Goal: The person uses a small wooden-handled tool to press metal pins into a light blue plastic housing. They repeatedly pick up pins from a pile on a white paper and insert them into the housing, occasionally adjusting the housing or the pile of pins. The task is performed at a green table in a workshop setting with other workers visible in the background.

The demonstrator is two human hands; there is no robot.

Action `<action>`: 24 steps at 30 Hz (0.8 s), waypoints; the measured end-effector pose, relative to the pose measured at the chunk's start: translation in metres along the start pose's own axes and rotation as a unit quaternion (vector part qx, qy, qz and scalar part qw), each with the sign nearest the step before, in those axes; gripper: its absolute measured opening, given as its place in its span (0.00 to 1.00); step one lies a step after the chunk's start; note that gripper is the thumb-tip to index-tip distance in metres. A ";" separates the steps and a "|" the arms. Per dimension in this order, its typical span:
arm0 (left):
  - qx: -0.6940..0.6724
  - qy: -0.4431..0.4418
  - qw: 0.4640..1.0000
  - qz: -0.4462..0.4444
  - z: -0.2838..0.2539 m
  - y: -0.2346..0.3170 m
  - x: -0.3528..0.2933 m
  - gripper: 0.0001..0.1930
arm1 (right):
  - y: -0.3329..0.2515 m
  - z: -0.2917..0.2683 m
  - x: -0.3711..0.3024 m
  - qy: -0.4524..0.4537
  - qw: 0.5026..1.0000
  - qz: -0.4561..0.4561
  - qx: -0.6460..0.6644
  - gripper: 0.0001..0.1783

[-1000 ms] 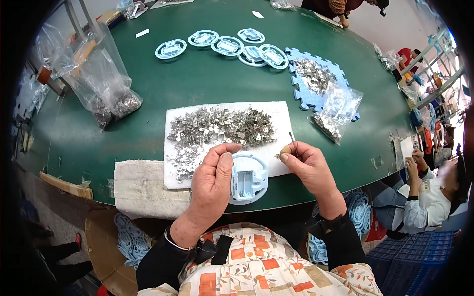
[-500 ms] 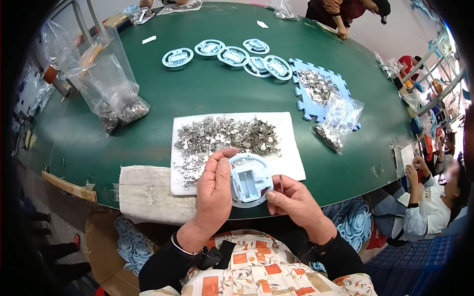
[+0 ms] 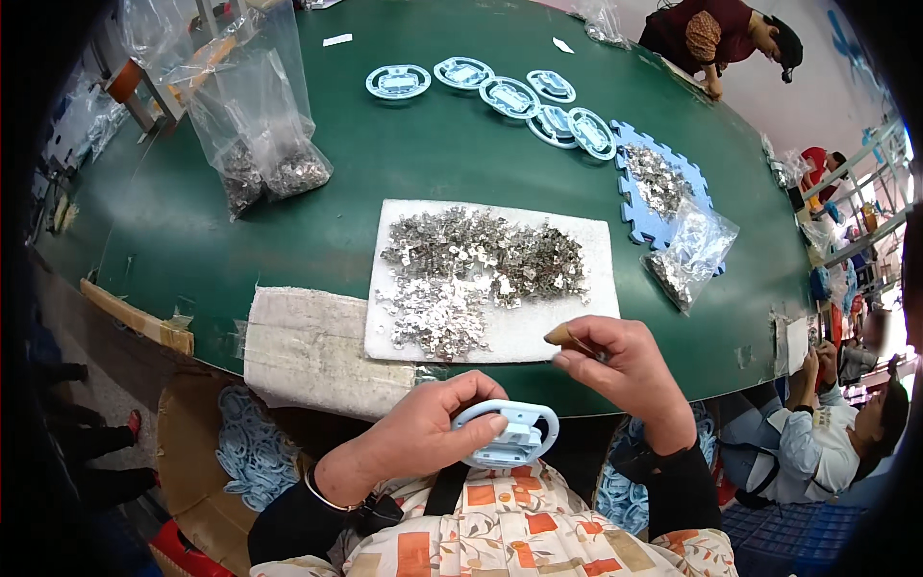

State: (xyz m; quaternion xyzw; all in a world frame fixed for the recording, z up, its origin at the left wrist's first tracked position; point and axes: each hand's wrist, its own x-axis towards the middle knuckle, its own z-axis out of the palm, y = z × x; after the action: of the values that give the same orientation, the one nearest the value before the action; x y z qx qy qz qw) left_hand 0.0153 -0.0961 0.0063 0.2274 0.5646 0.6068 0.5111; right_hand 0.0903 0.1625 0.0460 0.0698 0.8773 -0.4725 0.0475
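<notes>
Near the table's front edge my left hand [image 3: 418,428] is closed on a round light-blue plastic housing [image 3: 519,435]. The housing is tilted, with a rectangular recess in its middle. To the right, apart from it, my right hand [image 3: 630,370] hovers by the front right corner of a white foam sheet [image 3: 596,245]. Its thumb and index finger are bent toward each other, and a brownish covering shows at the index fingertip. Whatever is pinched there is too small to make out. Many small shiny metal pieces [image 3: 481,260] lie heaped on the sheet.
Several similar housings [image 3: 398,83] lie farther back. A blue foam mat [image 3: 635,207] with metal pieces and a clear bag [image 3: 697,245] are at right, bags of metal parts [image 3: 274,168] at left. A worn padded board [image 3: 312,346] adjoins the sheet. Boxes below hold blue parts [image 3: 252,452]. Other people sit around.
My left hand has lowered the housing toward my lap and tilted it. My right hand has left the housing and moved up and right toward the foam sheet. The view has shifted.
</notes>
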 end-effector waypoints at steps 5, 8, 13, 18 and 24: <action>0.026 -0.006 0.999 0.036 -0.009 -0.011 -0.012 0.12 | 0.001 0.042 0.027 0.014 0.988 -0.124 -0.095 0.10; -0.006 0.000 1.000 0.026 -0.010 -0.015 -0.012 0.13 | -0.001 0.058 0.032 0.035 0.970 -0.155 -0.182 0.08; -0.046 0.010 0.999 0.009 -0.008 -0.013 -0.011 0.17 | -0.001 0.066 0.035 0.056 0.949 -0.193 -0.241 0.07; -0.011 0.065 0.998 0.026 -0.001 0.000 0.004 0.17 | 0.011 0.043 0.029 0.091 0.979 -0.163 -0.076 0.05; 0.063 0.157 0.983 0.074 0.004 -0.015 0.025 0.14 | 0.007 0.029 0.016 -0.007 0.955 -0.144 0.258 0.05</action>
State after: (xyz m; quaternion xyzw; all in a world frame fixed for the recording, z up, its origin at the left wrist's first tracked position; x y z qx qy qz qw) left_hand 0.0149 -0.0744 -0.0141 0.2020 0.6571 0.6340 0.3543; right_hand 0.0765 0.1433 0.0223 -0.0508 0.7262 -0.6848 -0.0343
